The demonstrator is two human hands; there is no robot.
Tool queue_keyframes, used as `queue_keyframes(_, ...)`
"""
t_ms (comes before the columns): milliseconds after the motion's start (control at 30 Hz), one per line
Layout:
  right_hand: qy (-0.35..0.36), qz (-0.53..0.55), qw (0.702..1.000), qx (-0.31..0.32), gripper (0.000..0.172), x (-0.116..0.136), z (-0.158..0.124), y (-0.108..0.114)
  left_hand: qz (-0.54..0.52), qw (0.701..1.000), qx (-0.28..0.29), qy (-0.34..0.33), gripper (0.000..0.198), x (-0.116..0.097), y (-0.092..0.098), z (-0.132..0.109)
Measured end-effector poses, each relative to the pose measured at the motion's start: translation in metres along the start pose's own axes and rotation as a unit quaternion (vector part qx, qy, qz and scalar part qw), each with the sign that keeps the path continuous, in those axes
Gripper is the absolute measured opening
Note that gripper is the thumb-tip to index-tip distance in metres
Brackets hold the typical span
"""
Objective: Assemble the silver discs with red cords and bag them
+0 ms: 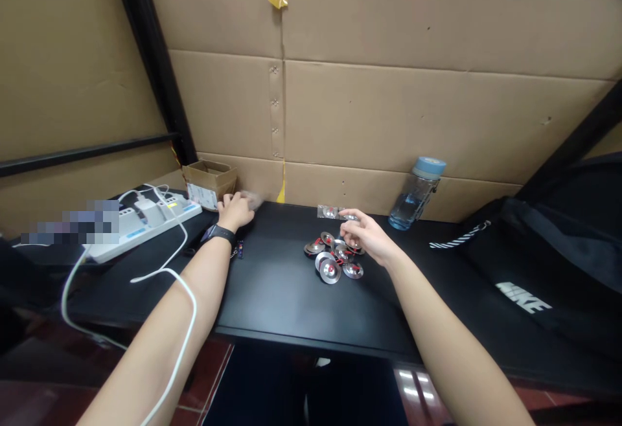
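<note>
A heap of several small shiny metal discs with red marks (334, 259) lies on the black table (272, 290). My right hand (365, 233) hovers over the heap's far side, its fingers pinched on one of the discs. My left hand (236, 209) reaches far left beside a small open cardboard box (210, 183); its fingers are curled and a blurred pale thing shows at the fingertips. A dark band sits on my left wrist. A small clear packet (328, 211) lies behind the heap.
A white power strip (146, 222) with plugged white cables lies at the left. A clear water bottle with a blue cap (416, 194) stands against the cardboard wall. A black bag with white lettering (529, 270) fills the right side.
</note>
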State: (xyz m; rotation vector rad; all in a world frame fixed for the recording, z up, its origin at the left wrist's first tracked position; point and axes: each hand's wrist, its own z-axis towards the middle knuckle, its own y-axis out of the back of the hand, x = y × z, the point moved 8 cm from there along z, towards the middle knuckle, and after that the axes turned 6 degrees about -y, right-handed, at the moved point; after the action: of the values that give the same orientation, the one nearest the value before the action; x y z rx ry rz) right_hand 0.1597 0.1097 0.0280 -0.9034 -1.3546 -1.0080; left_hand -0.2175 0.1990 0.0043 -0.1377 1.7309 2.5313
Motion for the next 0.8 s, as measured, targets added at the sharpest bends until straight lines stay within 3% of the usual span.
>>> queue_keyframes(100, 0.001, -0.006, 1.0, 0.005, 0.041, 0.001, 0.0, -0.001, 0.004, 1.0, 0.021, -0.019, 0.044, 0.0, -0.004, 0.003)
queue_keyframes(300, -0.004, -0.02, 1.0, 0.004, 0.039, 0.003, -0.001, -0.002, 0.0, 0.998, 0.032, -0.046, 0.071, -0.002, -0.011, 0.006)
queue_keyframes(533, -0.001, -0.039, 0.999, 0.009, 0.04, 0.003, 0.0, -0.002, 0.004, 0.996, 0.079, -0.039, 0.061, 0.004, -0.018, 0.01)
queue_keyframes(800, -0.003, -0.049, 0.999, 0.006, 0.037, 0.003, -0.001, 0.001, -0.007, 0.989, 0.127, -0.078, 0.05, -0.001, -0.021, 0.01)
